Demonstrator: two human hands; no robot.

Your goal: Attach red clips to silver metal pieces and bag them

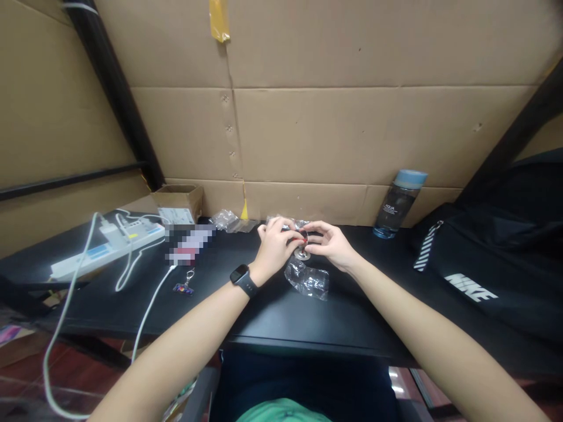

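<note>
At the middle of the black table, both hands meet around a small shiny metal piece (302, 254) with a round, disc-like foot. Something red shows between the fingertips above that foot; its kind I cannot make out. My left hand (277, 241), with a dark watch on the wrist, has its thumb and fingers closed at the red part. From the other side my right hand (331, 245) curves its thumb and fingers about the metal piece. A crumpled clear plastic bag (310, 281) lies just in front of it.
More clear wrappers (226, 220) lie by the cardboard back wall. A small cardboard box (180, 199), a white power strip (105, 249), a phone (191, 243) on a cable and a keychain (183, 288) are left. Right are a water bottle (398, 205) and a black bag (475, 258).
</note>
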